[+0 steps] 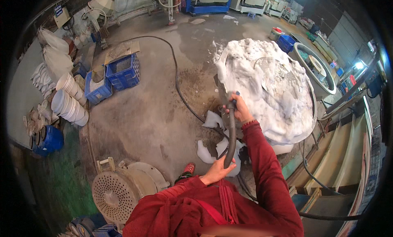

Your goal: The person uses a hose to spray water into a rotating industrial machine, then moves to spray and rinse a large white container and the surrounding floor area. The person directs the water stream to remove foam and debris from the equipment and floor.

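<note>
A red jacket (pixel 176 214) lies nearest my camera, filling the lower centre, with both sleeves reaching forward. My right hand (pixel 241 109) is clamped on the upper end of a grey hose (pixel 232 134), beside a small blue fitting (pixel 234 98); my left hand (pixel 219 171) is closed about its lower part, close to the jacket. The hose, gently bent, stands between the two hands, just beside the left edge of a large round vat (pixel 315 104). White foam (pixel 256 83) heaps over much of the vat, and patches of it lie on the wet floor (pixel 135 122) beneath the hose. To the left of my left hand I see a red shoe (pixel 189 168) and, farther left, a machine (pixel 116 192) with a perforated round face. Upper left: two blue crates (pixel 123 74), beside stacked white buckets (pixel 67 110). Upper right: a second round tub (pixel 330 89), near the vat.
</note>
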{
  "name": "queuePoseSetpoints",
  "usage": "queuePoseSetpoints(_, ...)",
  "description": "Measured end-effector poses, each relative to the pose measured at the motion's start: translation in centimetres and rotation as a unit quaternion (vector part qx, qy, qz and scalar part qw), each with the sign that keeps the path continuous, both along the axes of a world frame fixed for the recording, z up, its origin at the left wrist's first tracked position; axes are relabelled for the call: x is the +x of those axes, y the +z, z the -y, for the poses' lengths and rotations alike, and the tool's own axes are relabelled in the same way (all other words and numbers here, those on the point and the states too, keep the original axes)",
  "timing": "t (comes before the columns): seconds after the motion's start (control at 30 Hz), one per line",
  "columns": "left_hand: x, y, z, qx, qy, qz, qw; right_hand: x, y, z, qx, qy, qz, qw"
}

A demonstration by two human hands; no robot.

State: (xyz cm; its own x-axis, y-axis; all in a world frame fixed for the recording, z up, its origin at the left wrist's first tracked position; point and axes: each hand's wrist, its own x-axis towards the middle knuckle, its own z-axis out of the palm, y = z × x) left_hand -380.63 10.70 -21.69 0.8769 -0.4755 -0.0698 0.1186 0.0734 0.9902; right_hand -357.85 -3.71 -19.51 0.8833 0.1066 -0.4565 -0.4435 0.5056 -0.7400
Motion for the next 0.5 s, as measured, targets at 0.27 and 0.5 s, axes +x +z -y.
queuePoseSetpoints(0.27, 1.8, 1.0, 0.8, -0.027, 0.054, 0.008, 0.998, 3.0, 1.6, -0.8, -0.033, 0.038, 0.006, 0.999)
queuePoseSetpoints(0.5, 5.2, 5.0, 0.8, -0.011, 0.021, 0.140, 0.990, 4.2, 7.5, 2.8, -0.038, -0.009, 0.080, 0.996)
